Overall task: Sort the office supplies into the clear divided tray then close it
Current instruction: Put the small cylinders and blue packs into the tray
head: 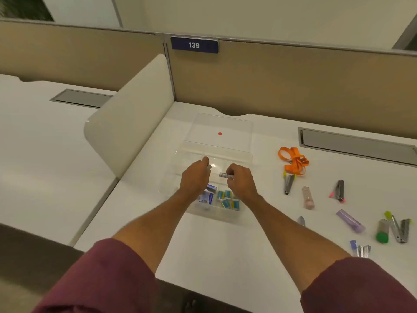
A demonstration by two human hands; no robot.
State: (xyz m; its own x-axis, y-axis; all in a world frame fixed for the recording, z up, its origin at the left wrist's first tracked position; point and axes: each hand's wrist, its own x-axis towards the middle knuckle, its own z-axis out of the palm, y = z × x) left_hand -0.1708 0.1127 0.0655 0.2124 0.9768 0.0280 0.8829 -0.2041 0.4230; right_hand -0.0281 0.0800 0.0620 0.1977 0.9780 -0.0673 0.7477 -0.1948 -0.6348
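- A person's two bare arms in dark red sleeves (108, 274) reach from the bottom of the frame to its centre, over a white bench (214, 256).
- A clear divided tray (216, 216) sits at the centre of the frame. Its clear lid (228, 122) is open and lies back toward the top of the frame, with a red dot (220, 133) on it.
- The right hand (240, 179) is over the tray. Its fingers pinch a small silver tube (225, 175), held level, with the free end pointing left toward the other hand.
- The left hand (195, 177) is just beside it, also over the tray. Its fingers are curled with a small pale thing at their tips, and I cannot tell whether they grip it.
- Blue boxes (208, 196) lie in the tray's lower left compartment and teal boxes (228, 199) in the lower right one.
- Loose on the bench at the right of the frame are an orange strap (293, 160), small metal staplers (338, 190), a pink tube (308, 197), a purple tube (350, 221) and a green-capped tube (382, 232).
- A white panel (130, 118) stands left of the tray.
- On the tan wall at the top of the frame is a blue sign (194, 45) reading 139.
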